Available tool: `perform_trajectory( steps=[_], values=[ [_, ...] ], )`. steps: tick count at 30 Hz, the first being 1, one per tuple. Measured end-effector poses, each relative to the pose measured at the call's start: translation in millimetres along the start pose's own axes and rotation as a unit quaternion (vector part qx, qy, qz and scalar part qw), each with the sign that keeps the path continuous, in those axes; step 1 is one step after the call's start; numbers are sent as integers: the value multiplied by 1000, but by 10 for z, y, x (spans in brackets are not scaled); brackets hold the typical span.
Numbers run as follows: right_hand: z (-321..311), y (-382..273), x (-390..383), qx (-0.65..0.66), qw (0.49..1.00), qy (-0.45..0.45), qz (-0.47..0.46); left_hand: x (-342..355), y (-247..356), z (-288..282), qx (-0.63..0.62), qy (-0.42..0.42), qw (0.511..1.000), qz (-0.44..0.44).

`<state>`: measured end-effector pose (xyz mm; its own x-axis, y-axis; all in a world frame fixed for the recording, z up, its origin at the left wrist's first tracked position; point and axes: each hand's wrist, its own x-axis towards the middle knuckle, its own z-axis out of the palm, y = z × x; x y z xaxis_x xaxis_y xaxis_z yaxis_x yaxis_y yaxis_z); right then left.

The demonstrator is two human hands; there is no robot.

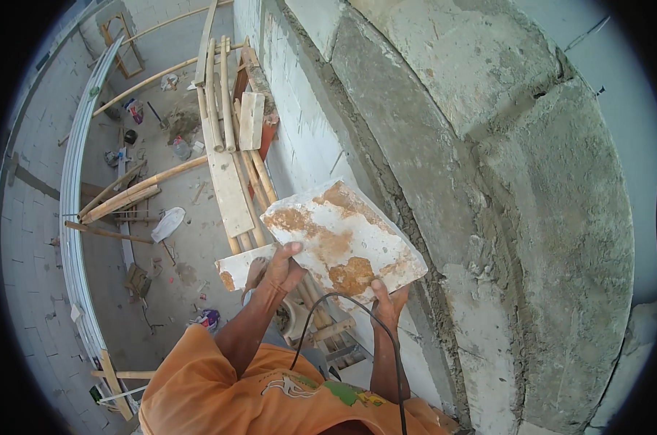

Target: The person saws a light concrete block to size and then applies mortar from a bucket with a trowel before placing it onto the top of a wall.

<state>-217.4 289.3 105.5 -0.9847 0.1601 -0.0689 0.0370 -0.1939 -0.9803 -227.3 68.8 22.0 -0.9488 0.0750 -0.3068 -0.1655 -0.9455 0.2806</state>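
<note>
White block (343,239) in grip of left hand (283,270) and right hand (389,300), clear container (181,148) on floor (192,250), contents indistinct.

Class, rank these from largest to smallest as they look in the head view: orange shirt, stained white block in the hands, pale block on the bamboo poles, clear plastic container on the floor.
1. Orange shirt
2. Stained white block
3. Pale block on the bamboo poles
4. Clear plastic container

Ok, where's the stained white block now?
In the head view, the block is just right of centre, held by the left hand and right hand, left of the grey wall.
</note>
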Motion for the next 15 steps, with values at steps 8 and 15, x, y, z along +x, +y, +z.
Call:
perform_trajectory(
  steps=[8, 15],
  values=[
    [187, -550, -28, -23, 996, -86, -29, -209, 434, 717, 64, -68, 992, 87],
    [498, -1476, -103, -89, 980, -81, -161, -284, 510, 1153, 64, -111, 984, 123]
  ],
)
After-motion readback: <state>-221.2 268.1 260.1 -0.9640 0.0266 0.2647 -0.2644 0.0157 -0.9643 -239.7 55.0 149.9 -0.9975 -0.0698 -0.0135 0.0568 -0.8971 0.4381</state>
